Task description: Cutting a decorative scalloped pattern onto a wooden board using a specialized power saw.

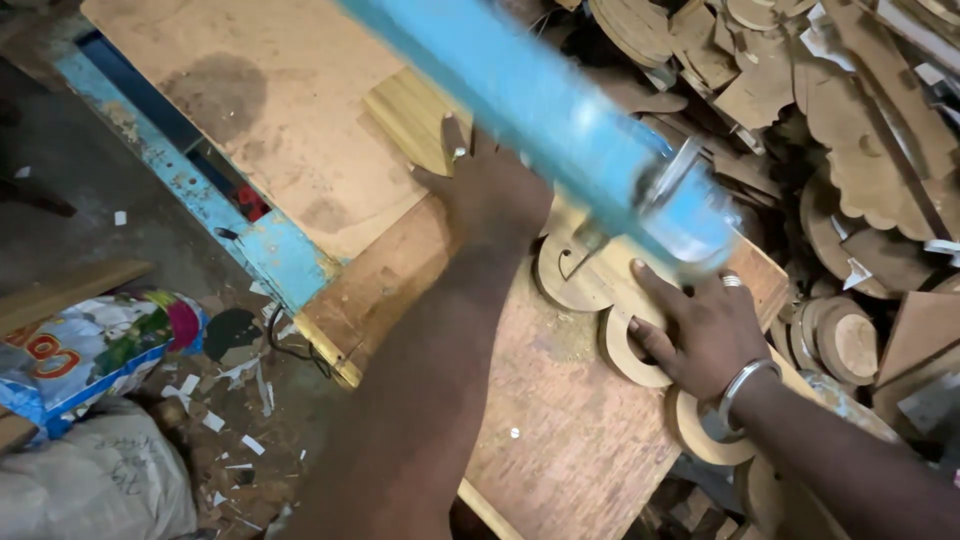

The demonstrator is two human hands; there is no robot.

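The scalloped wooden cutout [640, 320] lies flat on the plywood worktable [560, 430], right under the blue arm of the saw [560, 110], with its curved edge near the thin blade [590, 245]. The right hand [705, 335] presses down on it with fingers spread flat, a ring and a metal bangle showing; it pins the piece rather than clasping it. The left hand [495, 190] rests palm-down on the far side of the piece, partly hidden by the blue arm; it looks flat too, though whether its fingers curl around anything I cannot tell.

Standing here, I would say the cut goes best with both palms kept flat and steady pressure, fingertips well to the side of the blade line, and the piece turned slowly so the blade follows the curve.

To the right, a heap of carved wooden offcuts [860, 150] crowds the table's edge. On the floor to the left lie a printed sack [90, 350] and paper scraps.
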